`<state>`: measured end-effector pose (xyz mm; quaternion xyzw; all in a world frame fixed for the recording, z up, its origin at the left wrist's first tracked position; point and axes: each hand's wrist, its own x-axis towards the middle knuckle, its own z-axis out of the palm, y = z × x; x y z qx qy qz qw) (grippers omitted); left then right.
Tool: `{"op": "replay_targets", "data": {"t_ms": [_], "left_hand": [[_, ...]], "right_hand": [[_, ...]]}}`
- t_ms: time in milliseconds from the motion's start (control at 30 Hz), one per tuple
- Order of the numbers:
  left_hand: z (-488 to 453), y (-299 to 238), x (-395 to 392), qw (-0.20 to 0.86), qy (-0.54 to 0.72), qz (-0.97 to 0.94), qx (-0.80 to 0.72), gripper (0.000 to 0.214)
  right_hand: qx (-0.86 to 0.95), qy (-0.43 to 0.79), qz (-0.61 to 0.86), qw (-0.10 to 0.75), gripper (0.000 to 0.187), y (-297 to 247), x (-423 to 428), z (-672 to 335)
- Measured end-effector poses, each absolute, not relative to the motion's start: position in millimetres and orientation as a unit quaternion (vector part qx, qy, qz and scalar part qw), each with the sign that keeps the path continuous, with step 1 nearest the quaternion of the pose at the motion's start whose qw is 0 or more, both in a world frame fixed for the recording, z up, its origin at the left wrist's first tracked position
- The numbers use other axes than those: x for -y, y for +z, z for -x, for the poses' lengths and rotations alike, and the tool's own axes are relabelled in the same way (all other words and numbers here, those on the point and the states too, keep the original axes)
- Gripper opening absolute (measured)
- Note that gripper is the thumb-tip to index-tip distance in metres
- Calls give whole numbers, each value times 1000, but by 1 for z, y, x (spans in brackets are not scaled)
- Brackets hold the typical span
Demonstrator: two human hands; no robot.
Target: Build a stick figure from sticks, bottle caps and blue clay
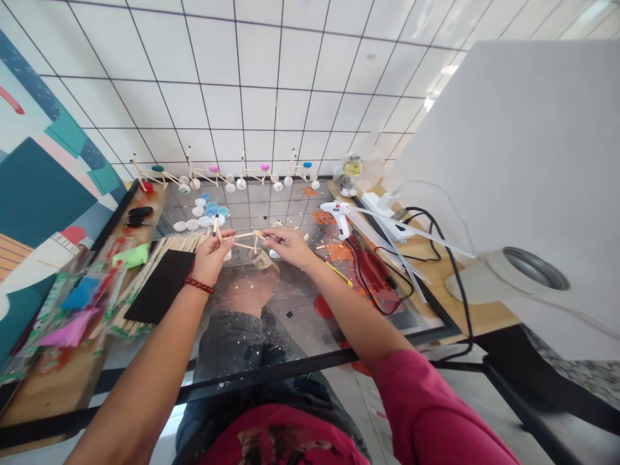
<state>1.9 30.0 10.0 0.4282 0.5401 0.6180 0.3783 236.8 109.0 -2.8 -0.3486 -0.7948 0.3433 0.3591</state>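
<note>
The wooden stick frame [242, 240] is hanging above the glass-topped counter [271, 372], between the left hand [210, 257] and the right hand [290, 247]. Its long axis is running crosswise to the view, from hand to hand, so neither hand is clearly nearer. The left fingers [217, 234] are pinching its left end, and the right fingers [268, 237] are pinching its right end. The frame is showing thin, pale sticks joined at shallow angles. White and blue bottle caps [197, 212] are lying just beyond the left hand, a hot glue gun [336, 216] is resting to the right, and 4 similar stick models [223, 174] are standing along the far edge.
</note>
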Motion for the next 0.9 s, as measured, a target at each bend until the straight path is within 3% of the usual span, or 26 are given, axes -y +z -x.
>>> {"op": "replay_targets", "data": {"t_ms": [333, 600, 900], "left_hand": [[-6, 14, -29, 372, 625, -431, -534, 46], [-4, 14, -29, 414, 602, -421, -537, 60], [-6, 16, -27, 393, 616, -416, -541, 48]], "right_hand": [[777, 369, 351, 371, 26, -3, -108, -236], [772, 377, 365, 360, 24, -2, -108, -237], [771, 374, 363, 365, 24, -2, -108, -238]]}}
